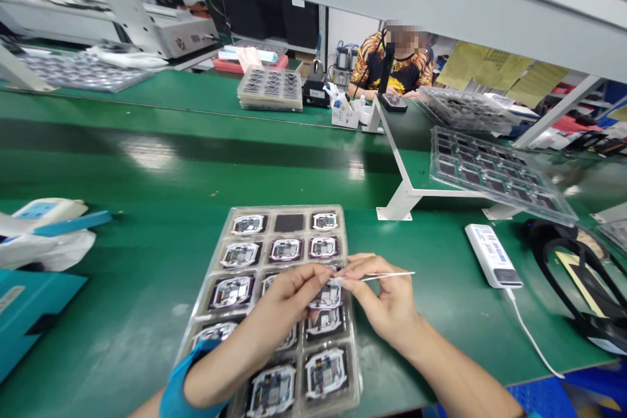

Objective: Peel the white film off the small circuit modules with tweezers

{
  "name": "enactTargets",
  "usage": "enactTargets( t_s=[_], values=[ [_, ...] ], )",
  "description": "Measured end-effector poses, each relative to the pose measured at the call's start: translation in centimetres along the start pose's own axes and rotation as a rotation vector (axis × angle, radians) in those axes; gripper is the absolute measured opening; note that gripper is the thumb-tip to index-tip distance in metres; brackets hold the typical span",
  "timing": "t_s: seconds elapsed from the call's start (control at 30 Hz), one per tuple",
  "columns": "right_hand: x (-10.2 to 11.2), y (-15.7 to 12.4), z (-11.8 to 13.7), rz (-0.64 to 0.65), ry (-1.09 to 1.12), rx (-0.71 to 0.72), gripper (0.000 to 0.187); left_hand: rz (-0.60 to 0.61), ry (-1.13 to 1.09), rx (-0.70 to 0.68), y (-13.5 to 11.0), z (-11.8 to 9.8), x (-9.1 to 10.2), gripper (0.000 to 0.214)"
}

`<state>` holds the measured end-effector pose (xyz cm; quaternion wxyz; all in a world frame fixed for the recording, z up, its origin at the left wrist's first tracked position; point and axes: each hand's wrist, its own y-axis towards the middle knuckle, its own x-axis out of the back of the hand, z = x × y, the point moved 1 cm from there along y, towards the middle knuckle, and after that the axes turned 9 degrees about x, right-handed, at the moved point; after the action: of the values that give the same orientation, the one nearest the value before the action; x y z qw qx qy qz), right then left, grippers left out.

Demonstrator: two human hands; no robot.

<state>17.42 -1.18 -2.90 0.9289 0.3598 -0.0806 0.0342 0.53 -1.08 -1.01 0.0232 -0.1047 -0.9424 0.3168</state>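
Observation:
My left hand [294, 294] is closed, its thumb and fingers pinching the upper edge of a watch-like module [327, 297] with a white frame and an exposed circuit board. It is held tilted just above a clear plastic tray [350, 339]. My right hand [386, 294] meets it at the module's top edge, thumb and fingertips close together. A slim, pale pair of tweezers [394, 274] lies across the right fingers, its thin end pointing right. Fingertips hide the exact contact point. Similar modules [326, 372] sit in the tray's compartments; one back compartment shows only a dark pad [289, 223].
Right of the tray lie a white power strip-like device [492, 258] with a cable and a black strap-like object [563, 274]. A raised stand [399, 202] carries another tray [490, 170]. At left are a teal folder [34, 313] and white bags. A person [362, 72] sits opposite.

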Motion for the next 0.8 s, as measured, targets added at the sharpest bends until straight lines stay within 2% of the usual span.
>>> enactTargets(
  t_s=[0.1,0.37,0.53,0.7,0.8],
  values=[
    [-0.05,0.0,-0.12,0.022,-0.018,-0.001,0.007,0.003,-0.014,-0.014,-0.02,0.2,0.24,0.029],
    [-0.17,0.18,-0.35,-0.072,0.122,-0.099,0.009,0.023,-0.085,0.018,0.03,0.08,0.5,0.036],
    [-0.28,0.08,-0.41,-0.061,0.106,-0.051,0.006,0.027,-0.091,0.016,-0.03,0.16,0.52,0.034],
    [-0.3,0.01,-0.33,0.002,0.021,0.044,0.007,0.031,-0.059,-0.013,0.01,0.43,0.63,0.031],
    [-0.4,-0.09,-0.36,-0.012,0.066,0.032,0.007,-0.001,-0.078,-0.005,0.13,0.56,0.66,0.03]
  ],
)
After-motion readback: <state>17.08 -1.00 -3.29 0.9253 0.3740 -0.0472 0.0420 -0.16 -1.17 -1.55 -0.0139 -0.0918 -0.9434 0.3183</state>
